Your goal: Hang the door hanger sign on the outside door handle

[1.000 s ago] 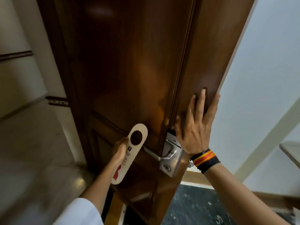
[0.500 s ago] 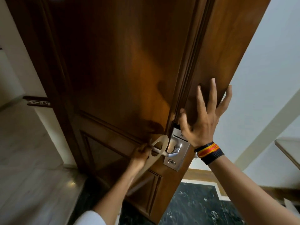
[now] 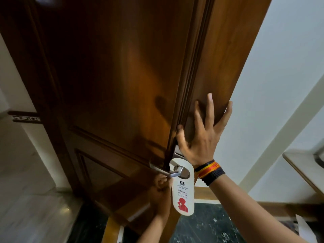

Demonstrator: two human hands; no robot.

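A white door hanger sign (image 3: pixel 183 192) with red print and "Please do not disturb" hangs with its hole around the silver door handle (image 3: pixel 166 171) of the dark wooden door (image 3: pixel 114 85). My left hand (image 3: pixel 161 190) sits just left of the sign, fingers curled at its left edge, partly hidden behind it. My right hand (image 3: pixel 201 135) lies flat with spread fingers on the door's edge above the lock plate, a striped wristband on the wrist.
A pale wall (image 3: pixel 280 67) rises to the right of the door. A light ledge (image 3: pixel 305 165) juts in at the right. Dark marble floor (image 3: pixel 206 225) lies below, and lighter floor (image 3: pixel 26 199) to the left.
My left hand has slid the sign along the handle to the lock plate, and it has turned face-on, hanging down. My right hand stays on the door edge.
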